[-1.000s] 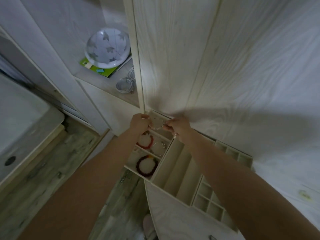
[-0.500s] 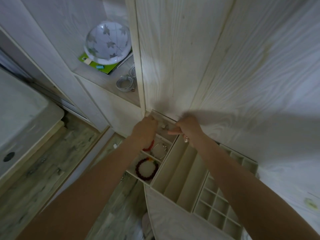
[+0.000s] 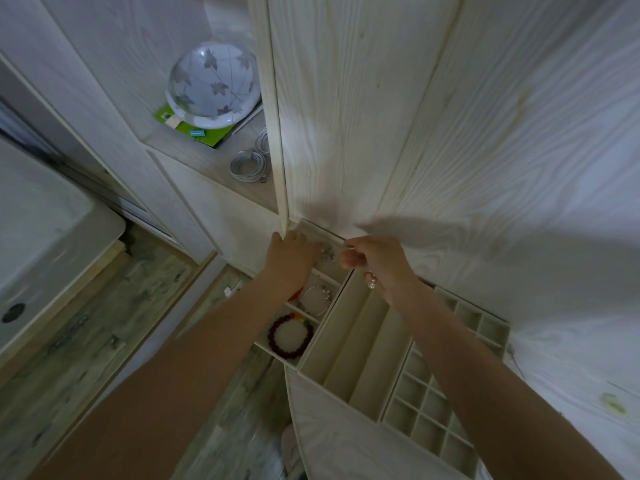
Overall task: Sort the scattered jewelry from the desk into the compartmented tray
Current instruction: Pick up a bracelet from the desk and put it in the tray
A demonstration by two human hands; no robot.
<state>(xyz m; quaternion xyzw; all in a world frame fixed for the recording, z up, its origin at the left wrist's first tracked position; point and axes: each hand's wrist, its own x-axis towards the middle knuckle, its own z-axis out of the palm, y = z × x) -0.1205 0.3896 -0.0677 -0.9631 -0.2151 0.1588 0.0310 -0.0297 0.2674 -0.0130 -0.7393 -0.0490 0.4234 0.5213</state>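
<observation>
Your left hand (image 3: 291,256) and right hand (image 3: 374,259) each pinch an end of a thin beaded bracelet (image 3: 325,251) over the compartmented tray (image 3: 360,344)'s 11 o'clock corner compartment; it looks light, limp, tangle-prone; hold its ends.

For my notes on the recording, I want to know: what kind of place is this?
Probably a bedroom or home study, not a workshop. A pale wood-grain desk carries a compartmented jewelry tray with a dark beaded bracelet, and a side shelf holds a leaf-patterned dome lamp and a coiled white cable.
</observation>
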